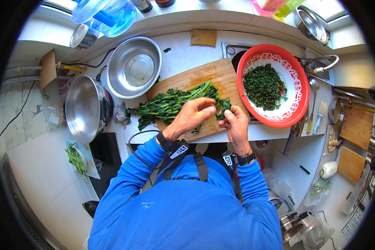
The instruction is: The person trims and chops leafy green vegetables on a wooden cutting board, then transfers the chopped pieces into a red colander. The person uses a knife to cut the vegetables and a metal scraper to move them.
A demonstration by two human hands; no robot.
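A bunch of wilted leafy greens (175, 103) lies across a wooden cutting board (206, 73), its pale stems pointing to the upper right. My left hand (195, 114) is over the right part of the bunch, thumb and forefinger apart, with nothing visible between them. Just right of it, my right hand (236, 125) pinches a dark green leaf (223, 107) between thumb and fingers. Some of the bunch is hidden under my left hand. Beside the board, a red-rimmed basin (301, 93) contains finely chopped greens (264, 87).
A steel bowl (134, 67) stands behind the board's left end, and a steel pot (82, 109) farther left. Near the right counter edge are a knife (289, 143), a spoon (314, 84) and a brush (318, 117). The faucet (328, 64) rises behind the basin.
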